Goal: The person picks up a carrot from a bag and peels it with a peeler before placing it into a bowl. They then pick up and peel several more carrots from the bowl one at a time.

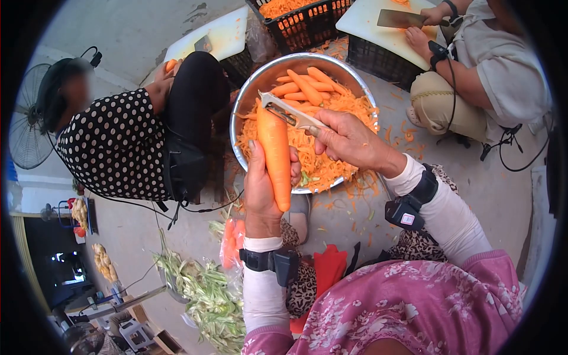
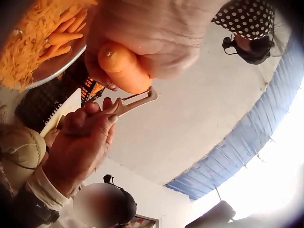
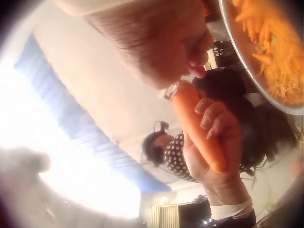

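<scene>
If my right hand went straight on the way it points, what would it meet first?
Most likely the carrot in your left hand; the peeler in your right hand points toward its far end, but depth is unclear.

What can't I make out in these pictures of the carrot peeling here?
Peeler: head view, its handle's end is inside the right hand.
Bowl: head view, peelings bury its floor.
White label: head view, print too small.
Crate of shreds: head view, top edge cuts it off.
</scene>
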`<act>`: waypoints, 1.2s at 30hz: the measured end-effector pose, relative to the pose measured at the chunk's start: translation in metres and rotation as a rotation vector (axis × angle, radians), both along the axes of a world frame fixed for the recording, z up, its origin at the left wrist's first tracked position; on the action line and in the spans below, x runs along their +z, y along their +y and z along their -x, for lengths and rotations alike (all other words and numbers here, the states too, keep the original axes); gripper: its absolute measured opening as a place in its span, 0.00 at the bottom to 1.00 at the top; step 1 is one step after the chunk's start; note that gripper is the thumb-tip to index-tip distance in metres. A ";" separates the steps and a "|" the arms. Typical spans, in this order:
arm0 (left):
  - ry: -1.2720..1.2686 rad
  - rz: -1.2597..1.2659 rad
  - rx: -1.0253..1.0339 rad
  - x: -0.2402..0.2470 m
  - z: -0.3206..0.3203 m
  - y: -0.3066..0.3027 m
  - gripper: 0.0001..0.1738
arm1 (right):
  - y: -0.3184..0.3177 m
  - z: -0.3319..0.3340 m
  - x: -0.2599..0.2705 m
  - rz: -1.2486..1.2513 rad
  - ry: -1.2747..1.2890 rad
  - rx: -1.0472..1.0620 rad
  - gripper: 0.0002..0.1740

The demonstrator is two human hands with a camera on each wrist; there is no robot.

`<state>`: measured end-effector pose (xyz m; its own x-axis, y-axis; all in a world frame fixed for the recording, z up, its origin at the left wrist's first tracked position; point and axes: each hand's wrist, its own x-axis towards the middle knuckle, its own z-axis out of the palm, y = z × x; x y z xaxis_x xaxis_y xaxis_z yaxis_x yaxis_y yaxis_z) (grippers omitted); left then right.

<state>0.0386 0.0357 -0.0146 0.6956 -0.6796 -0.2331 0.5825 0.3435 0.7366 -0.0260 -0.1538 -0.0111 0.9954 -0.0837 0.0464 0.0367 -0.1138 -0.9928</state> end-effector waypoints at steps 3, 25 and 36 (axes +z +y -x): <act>0.066 0.060 -0.029 0.003 -0.001 -0.003 0.34 | -0.001 -0.002 -0.002 0.069 -0.012 0.001 0.09; 0.130 0.048 -0.061 0.007 -0.005 -0.002 0.31 | -0.023 -0.029 -0.016 0.691 -0.485 -0.245 0.09; 0.057 0.035 0.004 0.012 -0.004 -0.002 0.29 | -0.025 -0.022 -0.001 0.455 -0.239 -0.304 0.10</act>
<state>0.0422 0.0336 -0.0026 0.6845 -0.6853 -0.2489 0.6219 0.3706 0.6899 -0.0035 -0.1786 -0.0122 0.8876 -0.2821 0.3642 0.1523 -0.5664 -0.8099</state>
